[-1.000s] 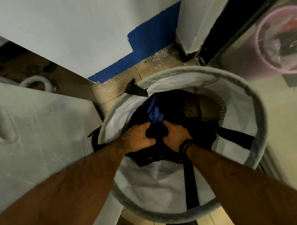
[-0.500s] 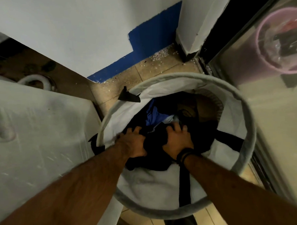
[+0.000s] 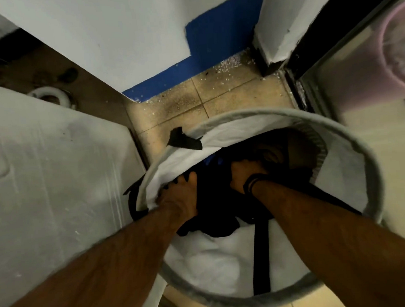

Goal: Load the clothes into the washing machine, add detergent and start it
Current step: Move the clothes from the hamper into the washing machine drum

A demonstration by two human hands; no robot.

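A round white laundry hamper (image 3: 350, 170) with a grey rim and black straps stands on the tiled floor. Inside lies a pile of dark clothes (image 3: 213, 211), with a scrap of blue fabric (image 3: 212, 161) showing behind it. Both my arms reach down into the hamper. My left hand (image 3: 180, 196) is buried in the left side of the pile, its fingers hidden in the cloth. My right hand (image 3: 246, 174), with a black band at the wrist, grips the pile's right side. The washing machine's white top (image 3: 54, 187) fills the left of the view.
A white wall with a blue base strip (image 3: 218, 50) stands behind the hamper. At right runs a glass sliding door (image 3: 356, 81), a pink bin (image 3: 399, 52) behind it. A white hose (image 3: 52, 95) lies behind the machine. Grit dots the floor tiles (image 3: 217, 99).
Both hands have pushed deeper into the dark clothes and spread a little apart. The view has dropped lower and the blue fabric is now mostly covered.
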